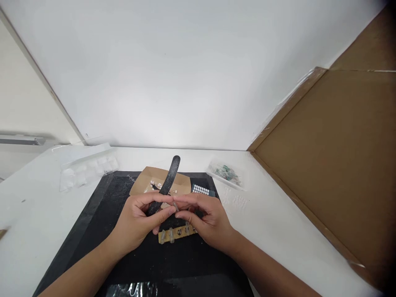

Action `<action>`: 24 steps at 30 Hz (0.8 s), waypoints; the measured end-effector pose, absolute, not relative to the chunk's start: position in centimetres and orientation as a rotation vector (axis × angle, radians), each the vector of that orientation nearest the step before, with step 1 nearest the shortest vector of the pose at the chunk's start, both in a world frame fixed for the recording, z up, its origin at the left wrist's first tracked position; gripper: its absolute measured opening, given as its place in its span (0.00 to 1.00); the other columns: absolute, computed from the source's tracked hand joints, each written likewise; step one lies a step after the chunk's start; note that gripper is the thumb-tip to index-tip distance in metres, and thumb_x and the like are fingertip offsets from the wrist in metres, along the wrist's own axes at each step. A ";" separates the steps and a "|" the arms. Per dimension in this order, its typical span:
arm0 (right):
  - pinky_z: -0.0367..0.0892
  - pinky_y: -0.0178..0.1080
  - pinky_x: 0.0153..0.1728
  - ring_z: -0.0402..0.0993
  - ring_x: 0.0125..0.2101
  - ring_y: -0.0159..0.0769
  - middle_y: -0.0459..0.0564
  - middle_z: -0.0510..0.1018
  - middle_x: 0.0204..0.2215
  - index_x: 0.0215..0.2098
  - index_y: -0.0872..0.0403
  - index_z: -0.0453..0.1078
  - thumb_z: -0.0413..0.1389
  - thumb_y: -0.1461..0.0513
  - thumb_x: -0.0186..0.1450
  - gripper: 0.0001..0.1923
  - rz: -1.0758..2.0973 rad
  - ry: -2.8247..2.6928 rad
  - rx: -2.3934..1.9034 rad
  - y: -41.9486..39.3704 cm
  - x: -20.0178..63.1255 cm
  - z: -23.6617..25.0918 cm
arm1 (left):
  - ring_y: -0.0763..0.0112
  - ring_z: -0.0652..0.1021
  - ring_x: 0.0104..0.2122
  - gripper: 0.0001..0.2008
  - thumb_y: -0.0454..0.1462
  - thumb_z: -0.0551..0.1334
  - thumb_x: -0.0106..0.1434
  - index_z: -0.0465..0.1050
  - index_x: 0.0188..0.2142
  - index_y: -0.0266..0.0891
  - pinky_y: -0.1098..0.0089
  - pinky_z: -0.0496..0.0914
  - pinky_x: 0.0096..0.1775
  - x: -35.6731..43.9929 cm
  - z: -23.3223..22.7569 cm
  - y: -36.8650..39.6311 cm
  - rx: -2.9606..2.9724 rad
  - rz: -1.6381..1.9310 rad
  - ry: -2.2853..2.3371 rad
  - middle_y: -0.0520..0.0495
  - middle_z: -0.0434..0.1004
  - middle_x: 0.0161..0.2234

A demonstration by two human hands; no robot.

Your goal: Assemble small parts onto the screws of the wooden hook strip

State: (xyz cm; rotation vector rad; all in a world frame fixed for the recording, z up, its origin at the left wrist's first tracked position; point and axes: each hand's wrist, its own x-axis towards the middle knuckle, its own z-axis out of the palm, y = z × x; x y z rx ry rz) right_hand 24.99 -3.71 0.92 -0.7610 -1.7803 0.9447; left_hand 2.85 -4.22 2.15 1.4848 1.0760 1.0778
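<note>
My left hand is closed, with a curved black nail file sticking up and away from between its fingers. My right hand pinches a small translucent piece that looks like a false nail tip. The fingertips of both hands meet at this piece, so its full shape is partly hidden. Just below the hands lies a tan strip with several clear nail tips standing on it. Its right end is covered by my right hand.
Behind the hands sits an open brown paper tray holding small white bits. A card of white dots lies right of it. A clear box of greenish pieces and a clear plastic tray flank the black mat. Cardboard stands at right.
</note>
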 end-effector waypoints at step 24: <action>0.73 0.33 0.26 0.84 0.41 0.40 0.52 0.83 0.42 0.41 0.50 0.75 0.64 0.55 0.72 0.07 1.119 -1.542 -0.881 -2.9 25.3 1.4 | 0.83 0.74 0.17 0.10 0.43 0.72 0.66 0.86 0.45 0.44 0.78 0.71 0.23 1.7 1.6 -2.7 1.730 1.203 1.256 0.49 0.87 0.39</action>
